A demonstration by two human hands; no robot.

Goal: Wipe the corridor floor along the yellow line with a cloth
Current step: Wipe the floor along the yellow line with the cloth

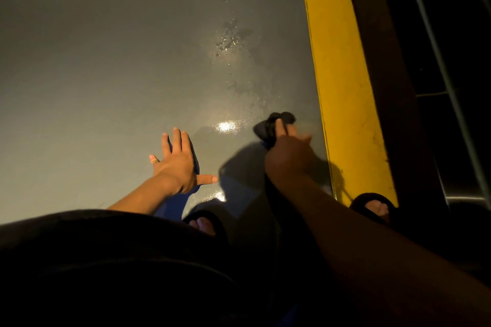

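My right hand (288, 152) grips a dark bunched cloth (273, 125) low over the grey corridor floor (106, 74), just left of the yellow line (342, 82). The cloth's front bulges out beyond my fingers, and I cannot tell whether it touches the floor. Spread flat with straight fingers, my left hand (176, 160) sits to the left over the floor and holds nothing. Wet patches and droplets (231, 42) glisten on the floor ahead of the cloth.
A dark brown strip (385, 74) runs along the right of the yellow line, with dark metal framing (438, 66) beyond it. My feet in dark sandals (372, 206) stand near the line, one on it. A lamp's reflection (225, 126) shines between my hands.
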